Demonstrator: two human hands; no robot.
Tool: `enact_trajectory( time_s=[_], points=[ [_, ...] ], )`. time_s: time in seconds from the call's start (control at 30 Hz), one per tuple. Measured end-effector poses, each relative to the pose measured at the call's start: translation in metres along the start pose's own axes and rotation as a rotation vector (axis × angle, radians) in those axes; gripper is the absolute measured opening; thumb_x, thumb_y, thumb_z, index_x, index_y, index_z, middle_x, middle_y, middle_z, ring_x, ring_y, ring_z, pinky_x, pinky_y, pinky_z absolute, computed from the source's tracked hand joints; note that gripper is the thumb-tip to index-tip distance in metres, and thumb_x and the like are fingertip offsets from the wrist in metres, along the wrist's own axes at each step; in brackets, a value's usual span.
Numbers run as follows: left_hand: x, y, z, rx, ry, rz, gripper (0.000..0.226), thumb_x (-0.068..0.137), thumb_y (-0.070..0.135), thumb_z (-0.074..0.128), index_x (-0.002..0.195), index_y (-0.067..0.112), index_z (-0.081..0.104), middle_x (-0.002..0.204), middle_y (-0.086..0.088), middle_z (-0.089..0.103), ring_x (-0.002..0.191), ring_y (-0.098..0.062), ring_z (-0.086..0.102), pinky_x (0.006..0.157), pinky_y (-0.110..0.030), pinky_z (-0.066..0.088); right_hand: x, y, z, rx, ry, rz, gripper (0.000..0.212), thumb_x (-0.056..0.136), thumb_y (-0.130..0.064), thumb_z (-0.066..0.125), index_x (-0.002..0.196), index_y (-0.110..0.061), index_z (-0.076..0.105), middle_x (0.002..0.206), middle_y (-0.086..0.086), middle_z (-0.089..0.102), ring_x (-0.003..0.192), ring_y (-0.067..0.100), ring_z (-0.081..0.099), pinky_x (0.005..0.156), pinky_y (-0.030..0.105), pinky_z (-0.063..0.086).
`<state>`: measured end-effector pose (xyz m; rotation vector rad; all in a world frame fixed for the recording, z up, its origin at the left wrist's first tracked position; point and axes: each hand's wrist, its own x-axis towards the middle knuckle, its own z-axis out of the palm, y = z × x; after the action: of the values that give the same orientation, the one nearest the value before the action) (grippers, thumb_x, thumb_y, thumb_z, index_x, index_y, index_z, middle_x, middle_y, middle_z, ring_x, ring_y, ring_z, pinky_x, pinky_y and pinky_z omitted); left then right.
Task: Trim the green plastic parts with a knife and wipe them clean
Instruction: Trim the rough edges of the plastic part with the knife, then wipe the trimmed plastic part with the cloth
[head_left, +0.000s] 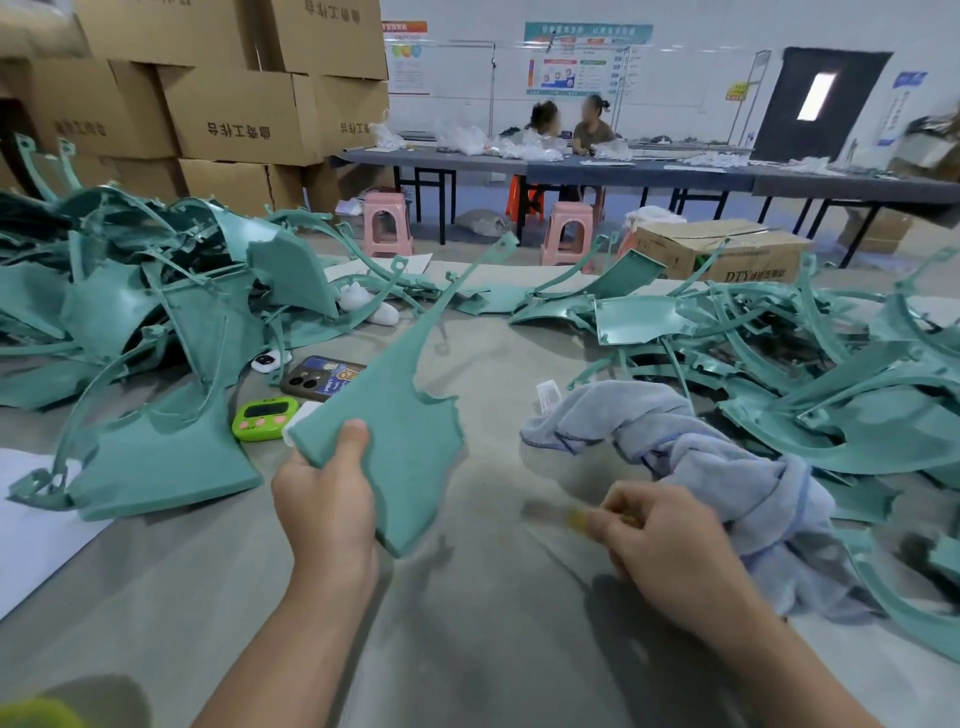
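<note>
Room: workshop with white walls, posters and a dark door at the far right; two people sit at a long dark table (623, 174) far back, with pink stools (387, 223) in front of it.
Table: grey table (467, 623) fills the near view, with a white sheet (31, 525) at its near left edge.
Stacked boxes: closed brown cardboard boxes (234, 104) are piled at the far left.
Left pile: green plastic parts (130, 291) are heaped on the left of the table, matte sides mostly up.
Right pile: more green parts (831, 389) are tangled on the right, several glossy side up.
Open box: a carton (727, 249) marked DTY stands beyond the table's far edge, flaps open; its contents cannot be made out.
Cloth: a crumpled blue-grey cloth (701, 441) lies on the table right of centre, just beyond the right hand.
Held part: one green part (400, 415) is raised above the table centre, its wide end near and its thin arm pointing far and right.
Left hand: left hand (324, 499) has its grip closed on the part's near left edge, thumb on top and fingers beneath.
Right hand: right hand (670, 535) is low over the table, fingers curled, its grip closed on the knife.
Knife: knife (574, 517) shows as a yellow blur pointing left; the blade cannot be made out.
Small items: a phone (319, 376) and a bright green timer (265, 418) lie beside the left pile.
</note>
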<state>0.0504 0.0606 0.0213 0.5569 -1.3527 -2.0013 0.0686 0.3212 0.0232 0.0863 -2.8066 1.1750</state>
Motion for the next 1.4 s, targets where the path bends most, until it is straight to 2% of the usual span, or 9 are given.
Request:
enact_trajectory(
  time_s=[0.17,0.4,0.6,0.77,0.87,1.0,1.13,1.23,1.4],
  points=[
    [-0.002,0.002,0.002,-0.014,-0.063,-0.100,0.015,0.072,0.030,0.076,0.086,0.033,0.079,0.086,-0.001,0.079,0.079,-0.024,0.077,0.071,-0.046,0.062,-0.009,-0.008,-0.003,-0.225,0.211,-0.075,0.035,0.092,-0.051,0.065,0.072,-0.021,0.067,0.058,-0.008,0.061,0.057,0.011,0.055,0.058,0.033,0.046],
    [-0.016,0.008,0.010,0.005,-0.197,-0.253,0.017,0.084,0.008,0.073,0.084,0.023,0.080,0.085,-0.011,0.078,0.070,-0.028,0.076,0.057,-0.038,0.059,0.005,-0.025,-0.013,-0.122,0.560,-0.261,0.017,0.085,-0.018,0.076,0.100,-0.026,0.077,0.085,-0.013,0.060,0.091,0.012,0.057,0.079,0.031,0.043],
    [-0.013,0.011,0.008,-0.121,-0.277,-0.635,0.027,0.092,0.028,0.063,0.085,0.011,0.082,0.092,-0.012,0.079,0.073,-0.030,0.077,0.059,-0.036,0.060,0.076,-0.030,-0.017,-0.643,0.143,-0.111,0.074,0.088,-0.046,0.068,0.153,-0.028,0.038,0.160,0.000,0.038,0.149,0.025,0.025,0.122,0.043,0.020],
    [-0.009,0.011,0.011,-0.264,-0.359,-0.718,0.037,0.105,0.032,0.045,0.116,0.007,0.070,0.111,-0.014,0.076,0.094,-0.029,0.075,0.084,-0.043,0.054,0.099,-0.036,-0.011,-0.833,-0.089,-0.076,0.031,0.093,-0.024,0.058,0.121,-0.035,0.063,0.126,0.000,0.064,0.121,0.024,0.055,0.098,0.039,0.038],
    [-0.007,0.010,0.010,-0.279,-0.384,-0.660,0.036,0.106,0.032,0.044,0.124,0.011,0.067,0.116,-0.012,0.074,0.100,-0.027,0.074,0.082,-0.042,0.054,0.093,-0.046,-0.028,-0.553,0.207,-0.093,0.031,0.081,0.000,0.060,0.096,-0.025,0.070,0.096,0.001,0.060,0.097,0.029,0.058,0.073,0.036,0.045],
    [-0.014,0.006,0.017,-0.288,-0.463,-0.545,0.036,0.107,0.030,0.040,0.135,0.026,0.063,0.123,-0.005,0.072,0.112,-0.025,0.070,0.089,-0.042,0.054,0.052,-0.088,-0.026,-0.455,0.551,-0.539,0.026,0.077,-0.004,0.054,0.090,-0.014,0.074,0.084,0.005,0.059,0.079,0.030,0.051,0.065,0.039,0.042],
    [-0.025,0.006,0.021,-0.251,-0.500,-0.579,0.039,0.104,0.038,0.044,0.124,0.013,0.066,0.112,-0.008,0.076,0.104,-0.024,0.072,0.090,-0.042,0.055,0.021,-0.131,0.020,-0.524,0.243,-0.637,0.040,0.079,-0.009,0.056,0.118,-0.014,0.064,0.102,0.003,0.066,0.093,0.030,0.059,0.072,0.037,0.041],
    [-0.023,0.002,0.011,-0.123,-0.514,-0.509,0.033,0.106,0.039,0.041,0.099,0.019,0.066,0.076,0.005,0.076,0.067,-0.010,0.073,0.055,-0.025,0.058,0.005,-0.129,0.059,-0.248,-0.014,-0.567,0.035,0.088,-0.012,0.055,0.122,-0.021,0.051,0.113,0.000,0.061,0.104,0.025,0.054,0.082,0.032,0.038],
    [-0.015,0.007,0.004,-0.212,-0.482,-0.585,0.038,0.097,0.050,0.052,0.083,0.019,0.070,0.069,0.002,0.068,0.058,-0.011,0.068,0.051,-0.024,0.054,-0.009,-0.106,0.074,-0.086,-0.098,-0.627,0.049,0.087,-0.016,0.055,0.131,-0.033,0.049,0.130,-0.013,0.054,0.112,0.015,0.050,0.097,0.019,0.034]
  ],
)
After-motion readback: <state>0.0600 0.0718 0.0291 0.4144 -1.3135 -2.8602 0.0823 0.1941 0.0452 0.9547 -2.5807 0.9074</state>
